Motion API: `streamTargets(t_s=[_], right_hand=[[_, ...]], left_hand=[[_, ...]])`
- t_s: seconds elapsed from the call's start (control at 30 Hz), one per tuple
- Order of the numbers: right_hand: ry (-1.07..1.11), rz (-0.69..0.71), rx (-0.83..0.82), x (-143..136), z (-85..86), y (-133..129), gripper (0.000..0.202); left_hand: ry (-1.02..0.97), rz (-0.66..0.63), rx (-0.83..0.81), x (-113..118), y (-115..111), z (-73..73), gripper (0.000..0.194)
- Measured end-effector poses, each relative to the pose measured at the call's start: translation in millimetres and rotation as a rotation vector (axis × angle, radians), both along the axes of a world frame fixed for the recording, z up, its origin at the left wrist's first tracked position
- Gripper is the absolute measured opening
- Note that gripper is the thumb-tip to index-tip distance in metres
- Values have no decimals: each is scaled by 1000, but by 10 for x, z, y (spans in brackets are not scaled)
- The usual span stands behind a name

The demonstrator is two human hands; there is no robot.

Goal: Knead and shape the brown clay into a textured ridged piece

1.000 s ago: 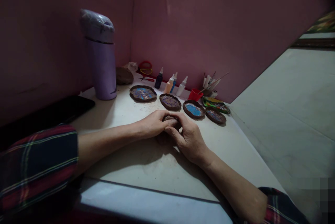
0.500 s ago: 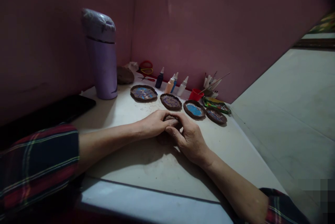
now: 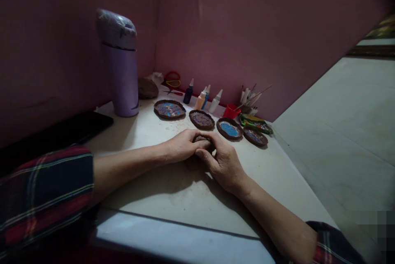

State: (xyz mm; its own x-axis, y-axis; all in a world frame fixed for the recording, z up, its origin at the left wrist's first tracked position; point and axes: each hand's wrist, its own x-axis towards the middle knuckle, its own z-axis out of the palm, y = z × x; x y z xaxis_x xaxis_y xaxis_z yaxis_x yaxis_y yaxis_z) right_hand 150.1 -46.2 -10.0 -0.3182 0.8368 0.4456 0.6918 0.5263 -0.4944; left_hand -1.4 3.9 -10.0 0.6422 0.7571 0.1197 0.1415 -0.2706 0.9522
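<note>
Between my hands is a lump of brown clay [image 3: 203, 138], mostly covered by the fingers. My left hand [image 3: 185, 145] grips it from the left, thumb lying across the front. From the right, my right hand [image 3: 222, 161] curls round it, with the thumb bent toward the left one. Both hands are just above the white tabletop [image 3: 154, 196]. Beyond them lie several shallow brown clay dishes with wavy rims: a blue-streaked dish [image 3: 169, 110], a purple-speckled dish [image 3: 201, 120], a blue-filled dish [image 3: 229, 129] and a smaller dark dish [image 3: 255, 136].
A tall purple tumbler [image 3: 121, 74] stands at the left by a black flat object [image 3: 77, 126]. Behind are a larger clay lump [image 3: 148, 88], scissors [image 3: 174, 92], paint bottles [image 3: 200, 100], a red cup [image 3: 231, 111], brushes [image 3: 251, 97] and a green packet [image 3: 256, 123].
Hardly anything differs. My two hands stay round the clay in the same place, and the things on the table have not moved.
</note>
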Motion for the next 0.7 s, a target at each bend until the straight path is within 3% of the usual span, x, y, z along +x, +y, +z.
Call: streamTargets(t_s=[0.7], right_hand=[[3,-8,-3,4,6,-2,37]], left_hand=[[1,-8,-21,3,0,1,27]])
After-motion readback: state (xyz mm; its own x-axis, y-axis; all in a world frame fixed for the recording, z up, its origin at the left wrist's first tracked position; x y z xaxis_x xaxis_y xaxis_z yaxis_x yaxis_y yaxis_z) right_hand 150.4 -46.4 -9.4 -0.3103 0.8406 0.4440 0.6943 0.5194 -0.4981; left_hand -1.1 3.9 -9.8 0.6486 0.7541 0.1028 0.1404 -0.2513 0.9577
